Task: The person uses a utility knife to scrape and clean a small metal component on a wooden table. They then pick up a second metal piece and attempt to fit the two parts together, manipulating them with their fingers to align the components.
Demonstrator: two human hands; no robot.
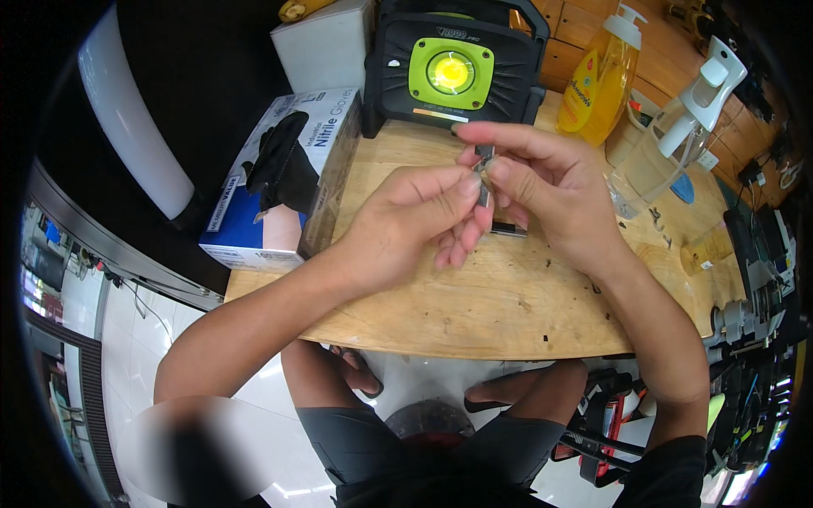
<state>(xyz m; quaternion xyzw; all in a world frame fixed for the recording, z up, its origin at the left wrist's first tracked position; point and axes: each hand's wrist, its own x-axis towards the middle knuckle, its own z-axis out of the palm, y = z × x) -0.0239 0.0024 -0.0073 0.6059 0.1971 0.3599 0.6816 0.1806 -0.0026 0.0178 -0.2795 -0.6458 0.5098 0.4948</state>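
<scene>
Left grip [413,203], right grip [559,178], strip [483,197] between

strip [483,198] between my left hand [415,207] and right hand [555,186], over tabletop [423,313] | work light [453,76] beyond my hands | glove box [237,210] on my left, carton [323,51] behind it | pump bottle [601,80] right of work light | spray bottle [648,165] farther right | container [708,249] by right edge

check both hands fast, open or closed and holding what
Left hand: closed, pinching a small flat dark piece.
Right hand: closed, thumb and fingers on what looks like the same piece.
</scene>
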